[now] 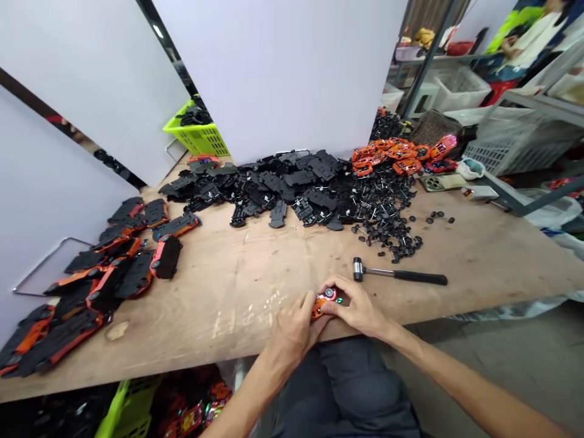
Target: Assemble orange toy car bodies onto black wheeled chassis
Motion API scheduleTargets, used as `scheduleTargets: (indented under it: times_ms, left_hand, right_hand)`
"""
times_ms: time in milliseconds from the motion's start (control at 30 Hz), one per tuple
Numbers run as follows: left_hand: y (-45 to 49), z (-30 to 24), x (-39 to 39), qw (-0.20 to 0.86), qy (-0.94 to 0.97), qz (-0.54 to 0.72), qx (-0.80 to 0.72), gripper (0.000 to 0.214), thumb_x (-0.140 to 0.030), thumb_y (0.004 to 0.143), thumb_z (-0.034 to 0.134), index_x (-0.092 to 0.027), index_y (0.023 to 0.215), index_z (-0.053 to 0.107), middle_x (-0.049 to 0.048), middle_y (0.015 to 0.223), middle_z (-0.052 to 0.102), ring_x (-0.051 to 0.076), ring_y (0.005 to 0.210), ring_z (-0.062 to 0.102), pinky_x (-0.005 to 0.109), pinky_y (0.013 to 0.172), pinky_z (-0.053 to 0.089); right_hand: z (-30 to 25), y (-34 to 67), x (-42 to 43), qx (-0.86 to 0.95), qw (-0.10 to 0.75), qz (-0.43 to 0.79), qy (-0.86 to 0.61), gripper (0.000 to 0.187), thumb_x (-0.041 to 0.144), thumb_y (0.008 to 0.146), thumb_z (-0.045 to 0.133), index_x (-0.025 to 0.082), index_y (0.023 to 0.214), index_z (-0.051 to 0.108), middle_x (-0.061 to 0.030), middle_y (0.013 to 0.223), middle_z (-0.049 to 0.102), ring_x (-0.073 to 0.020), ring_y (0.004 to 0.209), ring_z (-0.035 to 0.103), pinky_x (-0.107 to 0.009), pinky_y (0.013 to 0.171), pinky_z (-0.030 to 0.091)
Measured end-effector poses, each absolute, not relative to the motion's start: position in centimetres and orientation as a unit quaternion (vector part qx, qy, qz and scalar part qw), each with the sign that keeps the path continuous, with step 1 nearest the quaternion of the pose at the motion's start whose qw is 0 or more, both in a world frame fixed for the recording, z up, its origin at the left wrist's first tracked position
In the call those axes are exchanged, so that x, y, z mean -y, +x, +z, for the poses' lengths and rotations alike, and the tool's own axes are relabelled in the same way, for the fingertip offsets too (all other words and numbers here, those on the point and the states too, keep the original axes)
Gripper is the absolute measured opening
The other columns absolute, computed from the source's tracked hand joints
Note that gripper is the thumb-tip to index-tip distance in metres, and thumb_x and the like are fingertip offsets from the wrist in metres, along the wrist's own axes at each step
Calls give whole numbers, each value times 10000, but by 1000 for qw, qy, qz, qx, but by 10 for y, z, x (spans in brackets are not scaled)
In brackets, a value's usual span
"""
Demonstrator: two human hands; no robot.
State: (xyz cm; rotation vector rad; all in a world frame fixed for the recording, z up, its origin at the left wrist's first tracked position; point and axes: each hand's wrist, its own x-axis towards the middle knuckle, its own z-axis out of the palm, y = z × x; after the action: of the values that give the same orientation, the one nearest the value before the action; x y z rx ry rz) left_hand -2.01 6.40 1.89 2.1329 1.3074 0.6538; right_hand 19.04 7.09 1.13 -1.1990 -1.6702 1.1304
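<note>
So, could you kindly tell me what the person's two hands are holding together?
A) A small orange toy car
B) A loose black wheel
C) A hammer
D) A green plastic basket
A: the left hand and right hand both close around the small orange toy car, at the edge of the wooden bench.
</note>
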Motion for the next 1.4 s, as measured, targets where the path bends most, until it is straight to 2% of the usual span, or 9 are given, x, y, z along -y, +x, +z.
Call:
scheduleTargets:
  times_ms: [133,267,400,567,700,767,1000,1233,1400]
  left_hand:
    - [-3,10,-61,107,833,234,-489,181,-411,978,650,-237,971,698,77,860,764,232,738,705,287,597,442]
    - [-3,4,-57,95,835,261,-475,199,-408,967,674,-221,1012,724,80,831,774,236,732,718,301,620,466]
    - [-10,12,-58,242,765,349,-485,270,-397,863,799,-233,1074,755,75,936,799,232,799,736,312,740,533]
    - [1,34,-49,529,463,500,-506,496,-457,697,924,-216,1091,742,78,1048,792,261,965,733,352,885,560]
    - [7,32,-52,660,303,548,-416,539,-540,749,872,-182,1115,702,97,1069,763,261,1009,717,366,917,546]
    - [-2,28,-56,650,348,534,-414,491,-507,764,874,-181,1085,696,74,1024,743,230,962,700,328,873,534]
    - [-27,16,-60,496,558,431,-508,216,-404,939,716,-188,933,723,27,871,715,168,812,638,269,758,477]
    - [-25,5,-58,463,618,419,-478,165,-351,1006,625,-216,1012,719,43,1013,758,202,994,700,296,891,509]
    - [-34,11,-63,426,668,387,-472,190,-357,1036,554,-214,1072,675,61,1024,751,205,944,700,313,841,526]
  right_hand:
    - [-4,198,-66,643,414,414,-494,304,266,808,862,230,1066,706,-6,1024,744,-204,970,696,-302,892,531]
    - [-6,196,-58,628,472,369,-497,156,188,853,790,224,992,729,-9,939,739,-189,868,713,-288,802,564]
    - [12,197,-51,643,502,335,-470,212,284,867,825,243,1058,743,-33,990,753,-211,933,725,-318,868,587]
    - [15,183,-36,598,534,348,-485,725,428,827,871,273,1446,527,-112,1410,646,-285,1300,635,-422,1123,524]
    - [-1,164,-38,604,534,307,-505,303,342,976,706,273,1258,621,-71,1212,732,-247,1124,715,-363,981,600]
    - [1,164,-44,658,514,267,-481,209,253,1012,629,276,1220,640,-60,1170,737,-241,1096,713,-346,947,599]
    - [23,187,-62,787,354,287,-416,266,114,1016,538,248,1207,665,-67,1097,711,-224,1004,679,-351,894,567]
    - [8,179,-62,698,432,338,-460,129,201,937,725,225,1064,715,-39,1024,739,-199,942,695,-292,839,541]
    - [-2,181,-63,662,429,377,-486,152,274,889,786,218,1020,731,-19,949,747,-191,867,689,-281,788,525]
